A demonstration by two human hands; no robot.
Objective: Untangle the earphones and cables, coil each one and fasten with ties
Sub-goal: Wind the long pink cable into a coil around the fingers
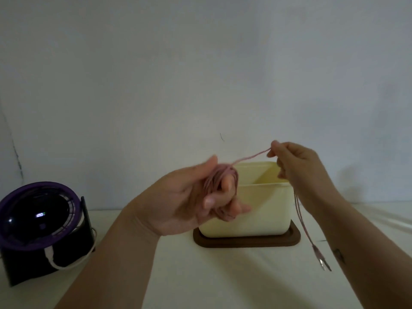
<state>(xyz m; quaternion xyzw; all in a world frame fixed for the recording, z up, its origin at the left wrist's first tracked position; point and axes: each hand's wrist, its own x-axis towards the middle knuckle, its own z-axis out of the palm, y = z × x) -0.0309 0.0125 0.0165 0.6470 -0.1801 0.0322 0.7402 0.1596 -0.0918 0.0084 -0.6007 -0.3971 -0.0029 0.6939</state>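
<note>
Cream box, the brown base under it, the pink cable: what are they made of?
Cream box: probably plastic with a satin finish, going by the smooth uniform walls and rounded corners.
Brown base: matte, wood or plastic. The picture is too dim to show grain.
Pink cable: soft matte rubbery jacket. It coils tightly and hangs limp.
Cable ends: they glint, so likely metal.

left hand [189,197] gripping pink cable [223,177], right hand [294,161] pinching
</note>
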